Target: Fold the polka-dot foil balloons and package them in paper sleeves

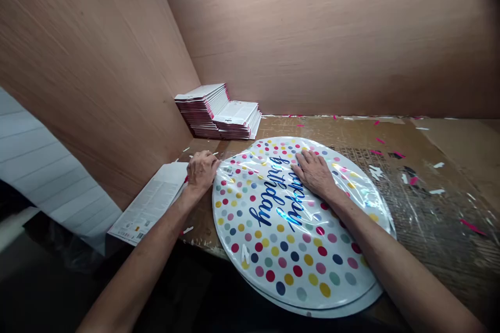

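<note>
A flat, round foil balloon (273, 250) with coloured dots and blue "happy birthday" lettering lies in front of me, with at least one more beneath it. At its left edge, my left hand (202, 173) is closed, the fingertips pinching the balloon's rim. My right hand (314, 173) rests flat on the upper part of the balloon, fingers spread over the lettering. Left of my left hand lies a white printed card packet (154, 200), partly covered by my forearm. A small white paper scrap (245, 254) sits on the balloon near its lower left.
Stacked white and pink card packets (216, 112) stand in the back corner against wooden panels (332, 36). The cardboard-covered table (422, 223) has clear tape and scattered white and pink scraps (436, 192) on its right side. White slatted sheeting (50, 171) hangs at the left.
</note>
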The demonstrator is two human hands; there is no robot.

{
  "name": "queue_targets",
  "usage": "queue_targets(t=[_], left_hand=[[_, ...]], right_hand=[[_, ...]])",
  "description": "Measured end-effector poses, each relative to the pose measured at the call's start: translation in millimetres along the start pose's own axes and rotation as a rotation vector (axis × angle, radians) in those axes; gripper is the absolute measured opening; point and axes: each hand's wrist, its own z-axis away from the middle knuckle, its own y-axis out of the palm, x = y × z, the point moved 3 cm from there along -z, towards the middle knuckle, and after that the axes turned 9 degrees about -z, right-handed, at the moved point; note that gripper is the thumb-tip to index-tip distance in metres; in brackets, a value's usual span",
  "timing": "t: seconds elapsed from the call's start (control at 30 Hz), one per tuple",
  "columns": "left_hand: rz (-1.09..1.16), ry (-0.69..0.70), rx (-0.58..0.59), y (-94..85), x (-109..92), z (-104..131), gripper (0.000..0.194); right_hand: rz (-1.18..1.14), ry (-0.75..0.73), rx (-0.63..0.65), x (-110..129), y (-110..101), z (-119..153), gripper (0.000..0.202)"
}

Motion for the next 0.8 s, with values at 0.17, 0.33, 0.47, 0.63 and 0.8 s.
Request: queue_targets(t=[0.17,0.33,0.47,0.63,0.8], left_hand=[[-0.080,0.035,0.091,-44.9,-21,-16,0.021],[0.304,0.096,0.447,-70.4,-49,-50,0.015],[0.460,0.024,0.367,-63.7,-44,-56,0.024],[0.733,-0.270,0.492,-15.4,1,-24,0.031],[0.800,-0.331,0.522,16.8,18,1,0.035]], right_hand=[[-0.015,0.018,-0.008,2,-1,0,0.053],[-0.050,0.049,0.012,6,-4,0,0.052],[-0.108,0.066,0.087,3,-16,-3,0.048],[-0.134,0.025,0.075,20,-40,-22,0.049],[-0.237,-0.223,0.093,91,-34,-58,0.052]])
